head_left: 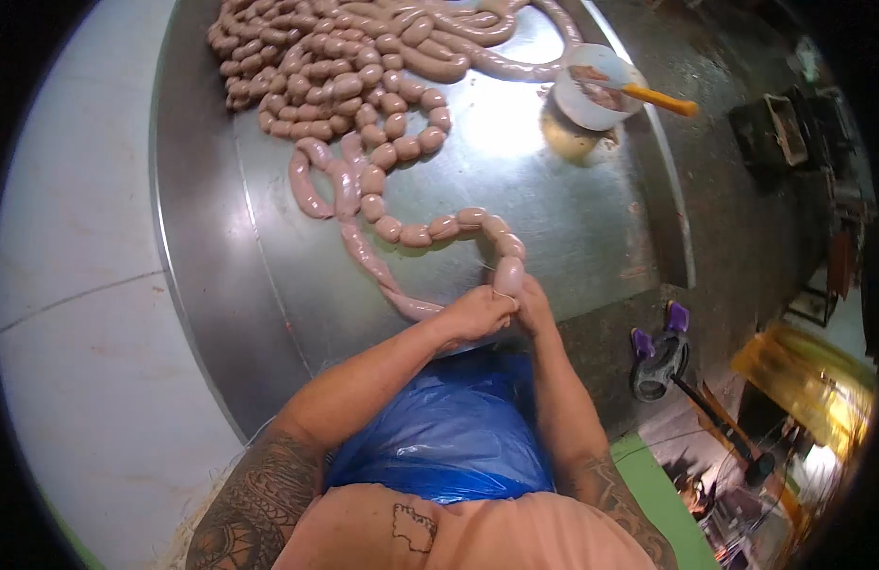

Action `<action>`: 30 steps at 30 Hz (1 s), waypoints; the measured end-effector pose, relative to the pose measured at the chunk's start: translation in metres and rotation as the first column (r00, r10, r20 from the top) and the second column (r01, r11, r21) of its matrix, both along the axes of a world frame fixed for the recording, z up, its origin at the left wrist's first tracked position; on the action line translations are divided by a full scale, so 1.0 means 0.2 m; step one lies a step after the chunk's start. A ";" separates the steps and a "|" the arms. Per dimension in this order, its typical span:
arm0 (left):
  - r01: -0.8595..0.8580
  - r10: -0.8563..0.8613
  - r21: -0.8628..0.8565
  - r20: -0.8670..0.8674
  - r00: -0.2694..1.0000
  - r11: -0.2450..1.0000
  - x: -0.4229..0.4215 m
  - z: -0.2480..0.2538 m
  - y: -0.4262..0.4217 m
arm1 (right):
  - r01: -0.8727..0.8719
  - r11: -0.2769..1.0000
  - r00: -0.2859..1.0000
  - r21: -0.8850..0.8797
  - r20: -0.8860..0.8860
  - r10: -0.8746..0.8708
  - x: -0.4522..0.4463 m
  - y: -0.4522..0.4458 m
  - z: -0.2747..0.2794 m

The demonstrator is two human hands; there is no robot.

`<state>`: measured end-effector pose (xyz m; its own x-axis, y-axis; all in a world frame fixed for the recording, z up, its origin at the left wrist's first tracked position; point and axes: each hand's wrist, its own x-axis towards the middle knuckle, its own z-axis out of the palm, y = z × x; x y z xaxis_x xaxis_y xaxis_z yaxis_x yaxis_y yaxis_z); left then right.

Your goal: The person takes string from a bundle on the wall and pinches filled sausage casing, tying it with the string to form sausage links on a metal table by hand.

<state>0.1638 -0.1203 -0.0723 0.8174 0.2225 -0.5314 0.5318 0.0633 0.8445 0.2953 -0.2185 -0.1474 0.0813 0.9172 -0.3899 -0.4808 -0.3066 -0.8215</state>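
A chain of tied sausages (443,226) curves across the steel table from a large pile (316,66) down to my hands. My left hand (479,313) is closed at the near end of the last plump link (508,275), with a thin string showing by its fingers. My right hand (534,306) is pinched against the same spot from the right, its fingertips partly hidden. An untied length of filled sausage casing (363,252) runs from a loose loop on the table to beneath my left hand.
The metal table (573,228) has a raised rim. Thick untied sausage coils (477,57) lie at the back. A white tub (592,104) with meat residue holds an orange-handled tool (660,99). A blue apron (439,427) covers my front; a fan-like stand (661,369) is right.
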 end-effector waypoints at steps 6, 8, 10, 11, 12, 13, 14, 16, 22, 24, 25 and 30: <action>-0.542 0.469 -0.618 -0.298 0.832 0.569 0.16 -0.40 -0.15 | 0.274 0.937 0.115 -0.215 0.975 0.190 0.64 -0.98 0.44; -0.423 0.551 -0.796 -0.138 0.823 0.433 0.21 -0.51 -0.19 | 0.407 0.907 0.063 -0.106 0.994 0.088 0.73 -1.23 0.60; -0.392 0.445 -0.469 0.004 0.895 0.792 0.31 -0.36 -0.25 | 0.520 0.854 0.049 -0.030 0.999 0.006 0.68 -1.33 0.77; -0.296 0.296 -0.015 0.088 0.951 0.955 0.34 -0.29 -0.27 | 0.604 0.795 0.028 0.052 0.996 -0.086 0.67 -1.33 0.84; -0.309 0.129 0.542 0.344 0.930 0.781 0.35 -0.27 -0.28 | 0.605 0.794 0.031 0.053 0.995 -0.091 0.65 -1.31 0.88; -0.302 0.123 0.547 0.340 0.932 0.780 0.33 -0.24 -0.28 | 0.538 0.831 0.091 0.142 0.970 -0.225 0.61 -1.28 0.90; -0.193 -0.011 0.762 0.255 0.967 0.618 0.31 -0.20 -0.27 | 0.475 0.847 0.162 0.237 0.923 -0.349 0.54 -1.23 0.92; 0.059 -0.147 0.896 0.007 0.989 0.440 0.26 -0.19 -0.25 | 0.242 0.921 0.341 0.306 0.862 -0.376 0.41 -0.86 0.83; 0.050 0.019 0.545 -0.121 0.992 0.837 0.22 -0.28 -0.30 | 0.385 0.916 0.752 0.116 0.535 -0.384 0.24 -0.42 0.15; -0.056 0.094 0.511 -0.048 0.994 0.858 0.22 -0.17 -0.30 | 0.488 0.870 0.870 -0.076 -0.040 -0.492 0.19 -0.38 -0.02; -0.129 0.131 0.451 0.027 0.991 0.883 0.22 -0.11 -0.31 | 0.471 0.879 0.878 -0.076 -0.062 -0.476 0.15 -0.32 -0.05; -0.202 0.182 0.151 0.134 0.974 0.968 0.22 -0.03 -0.17 | 0.421 0.907 0.771 -0.013 -0.521 -0.366 0.04 -0.03 0.00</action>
<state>0.2073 -0.1546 -0.0792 0.8057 0.4568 -0.3771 0.4188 0.0110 0.9080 0.3043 -0.2237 -0.1470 0.2627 0.8837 -0.3873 -0.8921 0.0694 -0.4466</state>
